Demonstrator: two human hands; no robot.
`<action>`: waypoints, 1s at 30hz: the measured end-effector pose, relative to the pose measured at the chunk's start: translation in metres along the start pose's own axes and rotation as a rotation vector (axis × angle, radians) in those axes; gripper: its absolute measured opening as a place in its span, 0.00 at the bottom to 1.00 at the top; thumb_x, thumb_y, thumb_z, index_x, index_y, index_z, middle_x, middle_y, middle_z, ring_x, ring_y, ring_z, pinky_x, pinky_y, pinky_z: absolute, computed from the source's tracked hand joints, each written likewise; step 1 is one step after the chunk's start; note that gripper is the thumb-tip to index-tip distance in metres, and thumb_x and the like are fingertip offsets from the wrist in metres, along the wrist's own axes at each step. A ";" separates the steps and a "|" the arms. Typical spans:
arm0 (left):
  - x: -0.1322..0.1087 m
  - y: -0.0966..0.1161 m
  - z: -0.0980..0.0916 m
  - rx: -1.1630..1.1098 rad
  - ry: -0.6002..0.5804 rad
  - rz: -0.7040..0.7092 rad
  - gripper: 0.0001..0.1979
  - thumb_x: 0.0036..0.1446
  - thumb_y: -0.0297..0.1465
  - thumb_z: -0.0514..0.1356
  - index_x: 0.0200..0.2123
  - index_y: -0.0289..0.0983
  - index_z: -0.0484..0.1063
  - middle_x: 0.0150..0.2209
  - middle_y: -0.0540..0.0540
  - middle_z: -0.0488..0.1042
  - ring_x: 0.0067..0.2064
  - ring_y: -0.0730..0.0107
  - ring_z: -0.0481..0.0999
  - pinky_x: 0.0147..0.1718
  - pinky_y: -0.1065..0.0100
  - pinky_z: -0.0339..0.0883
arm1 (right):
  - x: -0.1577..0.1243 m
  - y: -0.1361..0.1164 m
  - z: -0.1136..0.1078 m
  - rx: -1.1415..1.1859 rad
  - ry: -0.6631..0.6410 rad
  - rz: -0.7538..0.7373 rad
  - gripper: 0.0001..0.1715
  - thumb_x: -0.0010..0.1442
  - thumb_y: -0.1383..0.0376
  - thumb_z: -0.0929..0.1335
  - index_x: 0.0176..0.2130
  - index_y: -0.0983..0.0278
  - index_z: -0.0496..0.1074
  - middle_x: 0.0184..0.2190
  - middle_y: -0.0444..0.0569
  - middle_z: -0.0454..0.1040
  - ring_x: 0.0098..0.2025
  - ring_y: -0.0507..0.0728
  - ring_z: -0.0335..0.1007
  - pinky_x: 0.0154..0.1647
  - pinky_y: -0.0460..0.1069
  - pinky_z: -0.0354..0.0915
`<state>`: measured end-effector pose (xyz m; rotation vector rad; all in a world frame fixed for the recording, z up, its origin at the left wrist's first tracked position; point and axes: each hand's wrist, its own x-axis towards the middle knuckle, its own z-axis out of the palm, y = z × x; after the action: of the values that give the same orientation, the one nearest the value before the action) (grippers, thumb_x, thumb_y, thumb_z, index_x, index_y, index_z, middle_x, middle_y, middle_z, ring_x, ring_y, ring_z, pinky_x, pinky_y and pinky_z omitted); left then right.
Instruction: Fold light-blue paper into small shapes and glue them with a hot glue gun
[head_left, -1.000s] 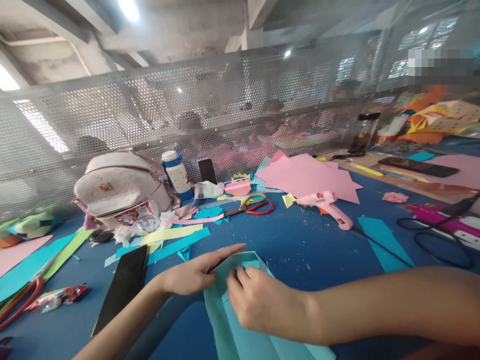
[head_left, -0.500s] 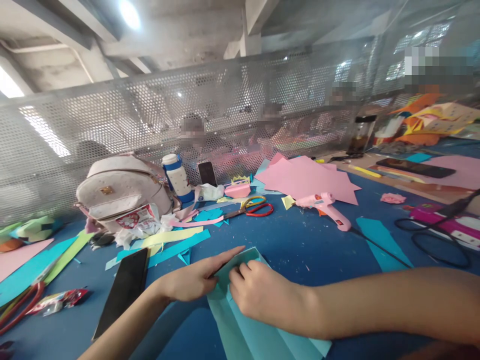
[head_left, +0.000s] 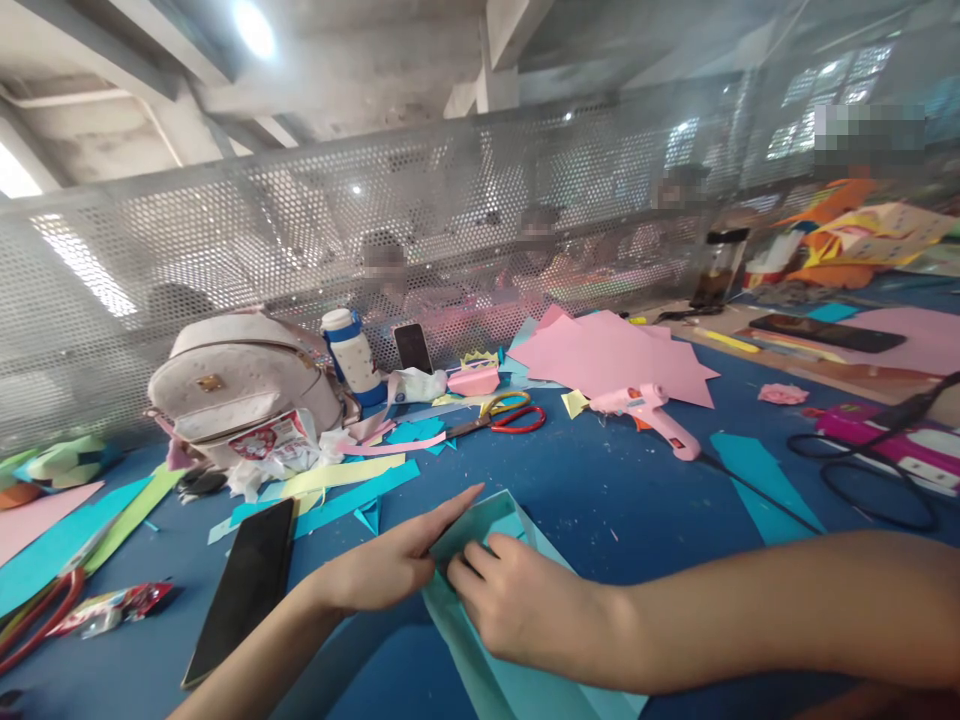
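A light blue sheet of paper [head_left: 541, 672], folded with raised sides like a shallow box, lies at the front of the blue table. My left hand [head_left: 394, 560] holds its left far corner from outside, the index finger stretched along the wall and the other fingers bent. Inside the fold is my right hand [head_left: 517, 605], its fingers curled and pressed against the same corner; the fingertips are partly hidden. Beyond the paper, a pink hot glue gun [head_left: 646, 410] rests on its side. Scissors [head_left: 499, 418] with red and yellow handles lie near it.
A black phone [head_left: 244, 590] lies left of my left forearm. Behind stand a pale backpack [head_left: 232, 385] and a white-blue bottle [head_left: 352, 355] before a perforated metal screen [head_left: 450, 200]. Pink paper [head_left: 607, 350] and blue paper strips [head_left: 360, 497] are scattered. A cable runs beside my right forearm.
The paper's sides stand more open around my right hand, showing more of the inside. My right hand has shifted slightly left and down into the corner. My left hand stays on the corner.
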<state>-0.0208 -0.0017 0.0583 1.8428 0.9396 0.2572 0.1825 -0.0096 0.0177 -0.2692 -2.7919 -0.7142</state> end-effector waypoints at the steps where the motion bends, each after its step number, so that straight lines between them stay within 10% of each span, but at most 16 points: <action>1: 0.000 0.001 0.000 0.001 -0.002 -0.003 0.45 0.49 0.16 0.49 0.70 0.44 0.41 0.71 0.53 0.41 0.71 0.63 0.40 0.68 0.53 0.33 | 0.000 0.000 0.001 0.002 -0.001 -0.003 0.05 0.57 0.71 0.68 0.28 0.67 0.72 0.32 0.52 0.69 0.31 0.59 0.63 0.23 0.53 0.48; 30: 0.013 0.006 0.016 0.200 0.326 -0.066 0.26 0.58 0.27 0.51 0.60 0.33 0.67 0.59 0.41 0.70 0.58 0.60 0.71 0.58 0.62 0.63 | 0.004 0.012 -0.006 0.101 -0.168 0.064 0.07 0.57 0.72 0.68 0.36 0.69 0.77 0.36 0.53 0.72 0.34 0.59 0.66 0.23 0.52 0.55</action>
<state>-0.0002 -0.0046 0.0530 1.9836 1.2881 0.4461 0.1830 -0.0015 0.0290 -0.4153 -2.9512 -0.5576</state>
